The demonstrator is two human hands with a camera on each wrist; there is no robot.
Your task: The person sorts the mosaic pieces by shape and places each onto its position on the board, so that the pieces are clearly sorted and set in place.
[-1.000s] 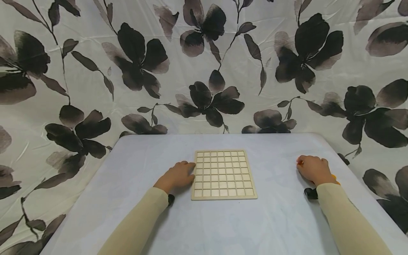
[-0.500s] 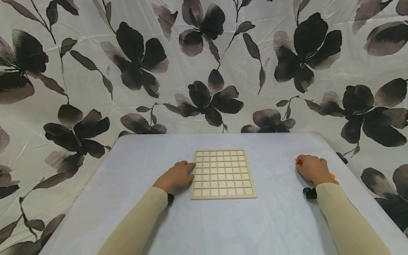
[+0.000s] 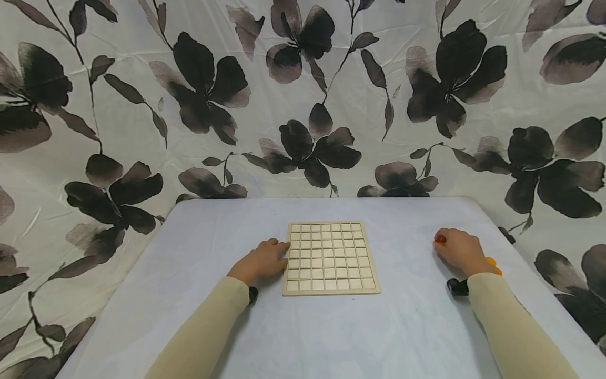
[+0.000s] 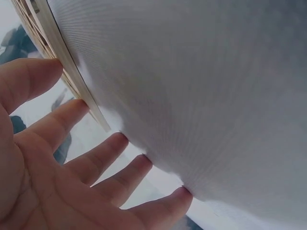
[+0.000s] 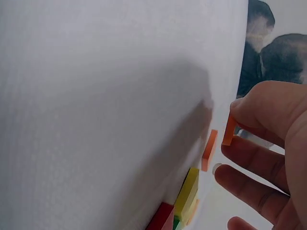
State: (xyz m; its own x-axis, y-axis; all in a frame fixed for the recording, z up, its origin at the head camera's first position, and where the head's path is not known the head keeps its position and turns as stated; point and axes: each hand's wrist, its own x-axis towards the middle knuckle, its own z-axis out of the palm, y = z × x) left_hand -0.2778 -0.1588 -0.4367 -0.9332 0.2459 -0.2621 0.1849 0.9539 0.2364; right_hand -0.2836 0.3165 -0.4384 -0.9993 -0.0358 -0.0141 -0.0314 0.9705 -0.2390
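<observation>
A pale wooden board with a grid of square recesses lies flat on the table. My left hand rests at its left side, fingers spread. In the left wrist view, thumb and index fingertip touch the edge of the board, while the other fingertips rest on the white cloth. Over on the right, my right hand pinches a small flat orange tile between thumb and fingers, held just above the tabletop. Beneath it another orange tile lies on the cloth.
Near the right hand lie a yellow piece, a red piece and a partly covered green piece. Orange pieces show beside the right wrist. A floral curtain hangs behind the white table.
My right hand has shifted slightly left, and the tile in its fingers shows more clearly. The left hand keeps its place at the board.
</observation>
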